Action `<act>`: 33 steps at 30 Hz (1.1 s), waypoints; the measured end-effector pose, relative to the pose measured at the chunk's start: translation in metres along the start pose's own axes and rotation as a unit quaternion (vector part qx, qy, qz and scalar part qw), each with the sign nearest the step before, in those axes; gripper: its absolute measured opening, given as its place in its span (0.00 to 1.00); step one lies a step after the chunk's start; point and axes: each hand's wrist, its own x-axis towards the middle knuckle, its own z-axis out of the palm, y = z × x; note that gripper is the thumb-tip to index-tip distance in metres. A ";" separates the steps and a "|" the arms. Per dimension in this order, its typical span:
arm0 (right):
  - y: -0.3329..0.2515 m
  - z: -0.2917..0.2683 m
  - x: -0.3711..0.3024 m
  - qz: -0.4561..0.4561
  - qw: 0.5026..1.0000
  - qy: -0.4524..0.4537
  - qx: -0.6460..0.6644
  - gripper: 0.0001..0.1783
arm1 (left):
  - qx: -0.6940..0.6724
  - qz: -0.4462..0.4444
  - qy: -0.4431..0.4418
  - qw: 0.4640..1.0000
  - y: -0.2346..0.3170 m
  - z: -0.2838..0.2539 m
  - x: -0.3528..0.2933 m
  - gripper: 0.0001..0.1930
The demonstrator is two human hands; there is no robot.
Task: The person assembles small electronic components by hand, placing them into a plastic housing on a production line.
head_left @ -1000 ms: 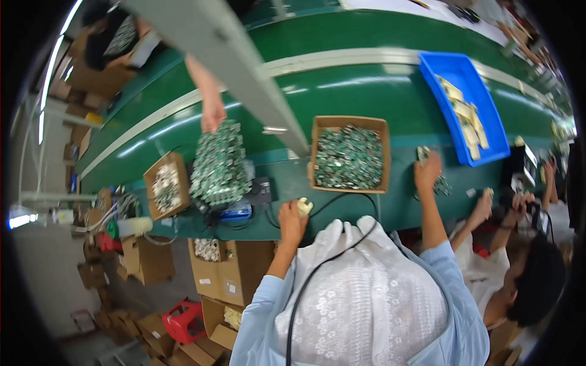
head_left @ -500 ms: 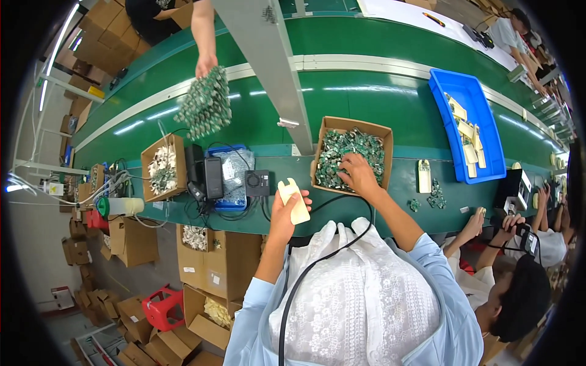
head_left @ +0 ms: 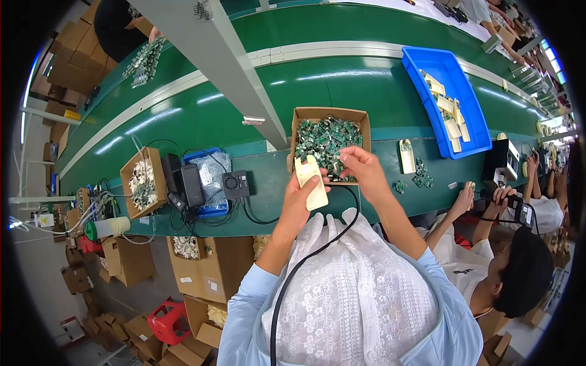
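My left hand point(head_left: 295, 202) is closed round a cream plastic casing point(head_left: 313, 190) with a notched top end, held in front of the cardboard box. That box point(head_left: 364, 125) is full of small green circuit boards point(head_left: 326, 135). Over its near right corner is my right hand point(head_left: 370, 174), thumb and forefinger pinched together. Whatever lies between those fingertips blends with the boards behind, so I cannot make it out. To the right on the bench lie another cream casing point(head_left: 407, 157) and a few loose circuit boards point(head_left: 422, 175).
A blue bin point(head_left: 473, 110) with cream casings stands at the back right. At left are a box of white parts point(head_left: 160, 177), a blue tray point(head_left: 215, 211) and a small black fan unit point(head_left: 235, 184). A grey post point(head_left: 235, 70) slants overhead. A black cable point(head_left: 305, 256) crosses my front.
My right hand has drawn back from among the circuit boards to the box's near corner. The casing in my left hand is closer to the box. Another person's hand with boards has moved away.
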 end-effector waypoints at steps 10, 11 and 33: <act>0.002 0.024 -0.025 -0.240 0.920 -0.003 -0.310 0.09 | 0.040 0.023 0.013 0.999 -0.005 0.005 0.001 0.22; -0.003 0.025 -0.028 -0.296 0.871 -0.013 -0.391 0.10 | 0.034 0.019 0.016 0.999 -0.006 0.004 0.001 0.22; -0.023 0.039 -0.039 -0.435 0.738 -0.056 -0.513 0.11 | -0.022 0.000 -0.059 0.998 0.009 0.014 -0.031 0.27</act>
